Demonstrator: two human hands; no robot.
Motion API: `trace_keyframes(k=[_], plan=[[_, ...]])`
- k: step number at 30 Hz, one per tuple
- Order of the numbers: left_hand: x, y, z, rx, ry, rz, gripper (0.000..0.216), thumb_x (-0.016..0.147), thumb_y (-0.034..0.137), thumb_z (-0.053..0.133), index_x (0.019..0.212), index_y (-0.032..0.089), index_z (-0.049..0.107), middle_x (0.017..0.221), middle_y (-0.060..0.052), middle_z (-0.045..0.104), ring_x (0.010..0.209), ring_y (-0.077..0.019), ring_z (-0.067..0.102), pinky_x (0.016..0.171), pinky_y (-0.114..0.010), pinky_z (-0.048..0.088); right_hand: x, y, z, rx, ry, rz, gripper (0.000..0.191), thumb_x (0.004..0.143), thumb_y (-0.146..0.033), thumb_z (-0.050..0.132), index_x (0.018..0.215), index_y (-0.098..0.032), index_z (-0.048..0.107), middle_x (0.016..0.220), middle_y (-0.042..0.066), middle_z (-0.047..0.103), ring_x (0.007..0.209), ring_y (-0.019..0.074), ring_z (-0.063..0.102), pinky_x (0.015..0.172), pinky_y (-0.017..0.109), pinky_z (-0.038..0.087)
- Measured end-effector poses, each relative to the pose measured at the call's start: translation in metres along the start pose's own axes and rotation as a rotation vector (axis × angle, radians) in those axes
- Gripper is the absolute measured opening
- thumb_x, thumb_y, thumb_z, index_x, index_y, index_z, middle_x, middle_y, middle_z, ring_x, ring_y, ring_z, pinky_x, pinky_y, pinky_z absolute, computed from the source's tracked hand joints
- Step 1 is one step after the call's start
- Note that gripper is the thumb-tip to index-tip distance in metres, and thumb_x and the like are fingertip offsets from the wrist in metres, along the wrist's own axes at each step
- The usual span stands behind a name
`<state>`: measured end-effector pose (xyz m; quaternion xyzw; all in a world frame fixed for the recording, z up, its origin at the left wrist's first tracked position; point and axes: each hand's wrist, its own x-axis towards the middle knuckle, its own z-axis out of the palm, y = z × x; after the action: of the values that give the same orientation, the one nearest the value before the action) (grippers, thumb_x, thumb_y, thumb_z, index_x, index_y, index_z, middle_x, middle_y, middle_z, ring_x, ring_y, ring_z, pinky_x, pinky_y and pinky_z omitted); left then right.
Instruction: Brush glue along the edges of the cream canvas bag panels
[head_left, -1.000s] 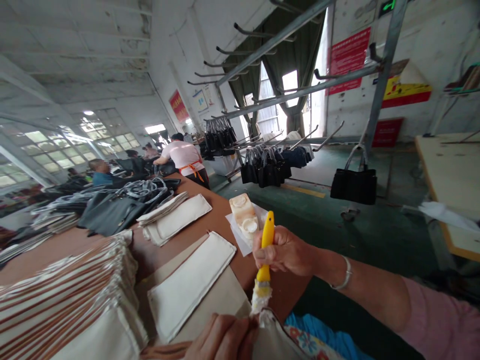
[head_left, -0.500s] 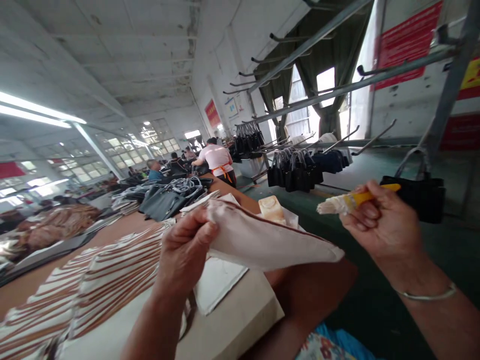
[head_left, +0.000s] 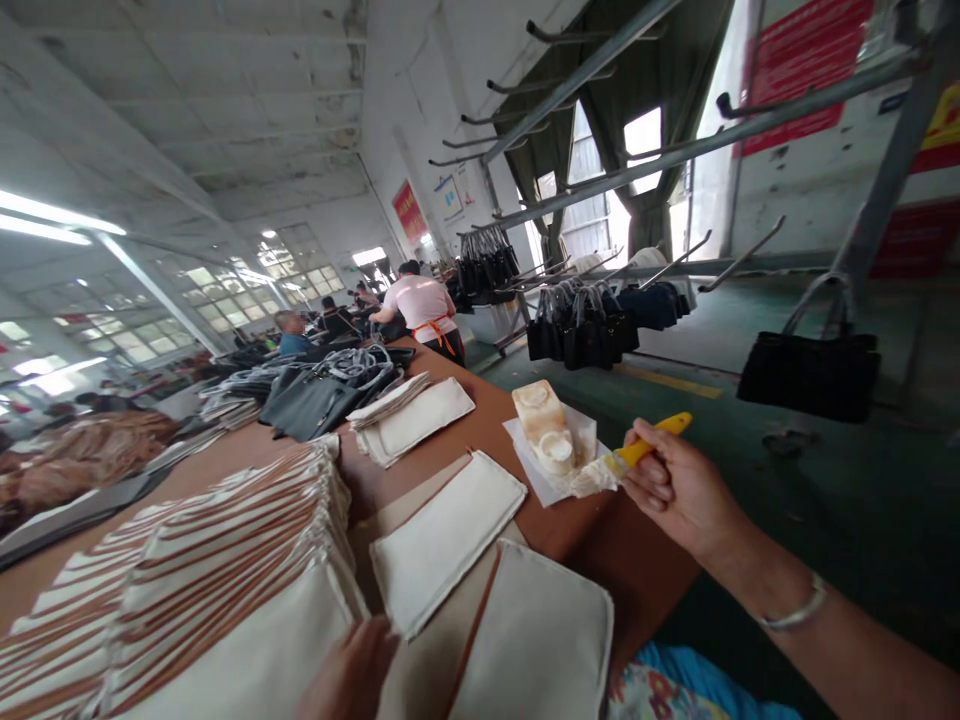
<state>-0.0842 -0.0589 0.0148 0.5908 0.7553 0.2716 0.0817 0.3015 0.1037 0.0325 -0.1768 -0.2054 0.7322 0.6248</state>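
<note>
My right hand [head_left: 679,490] is closed around a yellow-handled brush [head_left: 637,452], whose white bristles reach toward the glue container [head_left: 546,425] on a sheet of paper at the table's right edge. My left hand [head_left: 352,670] shows only partly at the bottom edge, resting by the near end of a long stack of cream fabric panels with brown edges [head_left: 202,570]; its fingers are hard to read. Two cream panels lie flat in front of me, one near [head_left: 536,640] and one further [head_left: 446,535].
The brown table [head_left: 495,420] runs away to the left, carrying more cream panels [head_left: 416,410] and dark bags [head_left: 315,395]. Black handbags [head_left: 810,370] hang from metal racks on the right over a green floor. A person in a pink top [head_left: 420,305] works further back.
My left hand has laid down the panel it was holding up; it now rests flat near me. My right hand has lowered the brush to the glue container.
</note>
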Motion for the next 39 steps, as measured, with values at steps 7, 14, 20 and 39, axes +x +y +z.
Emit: trace_keyframes(k=[7, 14, 20, 39], plan=[[0.037, 0.065, 0.118, -0.208, -0.325, -0.084, 0.045, 0.086, 0.055, 0.047, 0.073, 0.019, 0.068, 0.07, -0.003, 0.069, 0.07, -0.0214, 0.063, 0.065, -0.028, 0.044, -0.002, 0.025, -0.007, -0.124, -0.01, 0.065, 0.026, 0.089, -0.034, 0.068, 0.074, -0.014, 0.06, 0.04, -0.01, 0.034, 0.031, 0.0028, 0.021, 0.03, 0.013, 0.022], [0.042, 0.076, 0.131, -0.397, -0.311, -0.163, 0.046, 0.083, 0.059, 0.05, 0.076, 0.017, 0.067, 0.069, -0.001, 0.067, 0.067, -0.0206, 0.062, 0.061, -0.026, 0.045, -0.002, 0.043, -0.015, -0.285, -0.033, 0.01, 0.027, 0.089, -0.039, 0.069, 0.078, -0.016, 0.058, 0.042, -0.011, 0.034, 0.032, 0.0038, 0.023, 0.032, 0.016, 0.019], [0.022, 0.097, 0.109, -0.704, -0.307, -0.194, 0.045, 0.076, 0.053, 0.069, 0.103, 0.017, 0.073, 0.087, -0.003, 0.074, 0.085, -0.0229, 0.066, 0.072, -0.026, 0.05, 0.001, 0.051, 0.007, -0.552, -0.119, -0.029, 0.033, 0.089, -0.045, 0.067, 0.077, -0.018, 0.052, 0.049, -0.01, 0.035, 0.038, 0.0059, 0.025, 0.036, 0.019, 0.02], [-0.003, 0.13, 0.107, -0.762, -0.33, -0.158, 0.046, 0.071, 0.054, 0.074, 0.099, 0.018, 0.074, 0.092, -0.006, 0.074, 0.085, -0.0223, 0.066, 0.072, -0.027, 0.053, -0.01, 0.038, 0.029, -1.013, -0.355, -0.231, 0.033, 0.091, -0.043, 0.059, 0.07, -0.019, 0.052, 0.062, -0.001, 0.05, 0.058, 0.0155, 0.046, 0.055, 0.027, 0.038]])
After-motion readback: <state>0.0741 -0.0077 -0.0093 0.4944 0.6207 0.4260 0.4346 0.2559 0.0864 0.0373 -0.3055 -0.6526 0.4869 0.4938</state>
